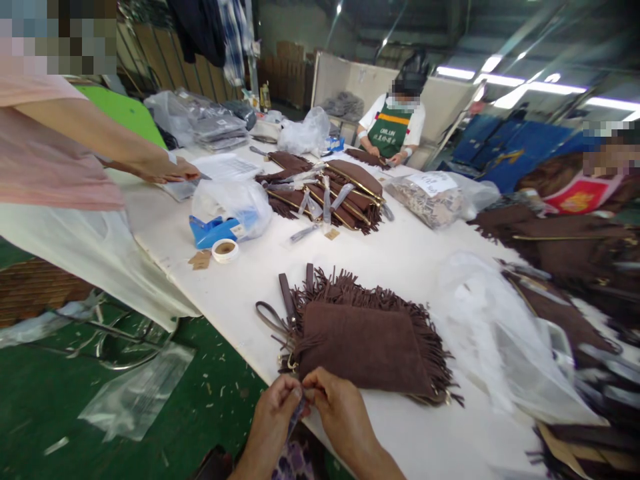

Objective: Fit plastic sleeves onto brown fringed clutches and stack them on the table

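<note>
- The fringed bag (367, 343) looks like matt brown suede, soft and napped, with a smooth leather-like strap (286, 297).
- A small gold metal clasp (291, 364) glints at its corner.
- The surface (400, 257) is matt off-white, cloth-like.
- Clear plastic bags (493, 340) lie glossy and crinkled.
- The tape dispenser (213, 230) is shiny blue plastic.

A fringed bag (363, 340) lies on the table (240, 300), just behind both hands (310, 400); a bag pile (330, 190) sits farther back, a tape roll (225, 250) to its left.
</note>
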Tool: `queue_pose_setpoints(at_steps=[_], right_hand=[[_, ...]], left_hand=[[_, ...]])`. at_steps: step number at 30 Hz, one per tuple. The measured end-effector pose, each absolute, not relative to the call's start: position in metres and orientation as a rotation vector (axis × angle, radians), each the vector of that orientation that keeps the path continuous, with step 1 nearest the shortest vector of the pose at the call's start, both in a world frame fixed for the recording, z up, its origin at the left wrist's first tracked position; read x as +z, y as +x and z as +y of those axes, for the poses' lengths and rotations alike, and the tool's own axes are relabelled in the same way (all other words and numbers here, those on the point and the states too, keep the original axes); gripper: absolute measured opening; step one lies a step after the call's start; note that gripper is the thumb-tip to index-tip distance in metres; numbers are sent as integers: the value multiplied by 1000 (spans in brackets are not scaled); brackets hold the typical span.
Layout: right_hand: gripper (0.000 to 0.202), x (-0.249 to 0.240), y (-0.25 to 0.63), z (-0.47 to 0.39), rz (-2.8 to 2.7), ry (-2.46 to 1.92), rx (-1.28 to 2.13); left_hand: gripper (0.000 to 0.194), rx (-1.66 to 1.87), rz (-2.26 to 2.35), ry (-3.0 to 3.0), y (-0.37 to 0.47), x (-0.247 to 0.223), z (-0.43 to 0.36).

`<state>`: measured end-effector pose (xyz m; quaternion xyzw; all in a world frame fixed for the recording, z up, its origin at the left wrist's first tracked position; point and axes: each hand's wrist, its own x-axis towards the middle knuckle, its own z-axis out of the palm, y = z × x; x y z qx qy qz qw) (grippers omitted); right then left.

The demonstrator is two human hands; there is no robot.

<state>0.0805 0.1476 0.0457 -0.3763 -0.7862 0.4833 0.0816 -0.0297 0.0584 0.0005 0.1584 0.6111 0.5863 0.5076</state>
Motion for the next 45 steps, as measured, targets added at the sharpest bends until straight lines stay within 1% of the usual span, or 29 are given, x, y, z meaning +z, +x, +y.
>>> queue_pose_setpoints(at_steps=[7,14,17,20,24,26,32,37,41,45], right_hand=[[21,49,76,148,-2461,-1226,1321],[23,46,74,150,-2519,-1254,1269],[21,45,75,150,-2532,-1260,1264],[19,45,77,150,-2509,-1283,1266],[26,47,79,148,-2488,-1315,1259],[26,48,80,147,-2485,-1323,1246],[20,48,82,145,-2438,-1403,1199],[14,49,81,140,-2525,-1411,1114],[11,49,79,135,-2535,-1418,1071],[10,46,77,129,-2498,-1450,1050]], left_hand=[[22,1403,1517,401,-29,-3,55],[24,1397,1491,419,-30,-2,52],[25,1381,1587,382,-30,-3,54],[24,1374,1580,307,-29,-7,56],[24,1375,1549,244,-28,-3,57],[25,1380,1561,232,-27,1,58],[26,1396,1514,163,-25,-3,58],[26,1439,1467,111,-21,-11,58],[23,1450,1456,75,-19,-3,58],[21,1411,1556,166,-21,1,58]])
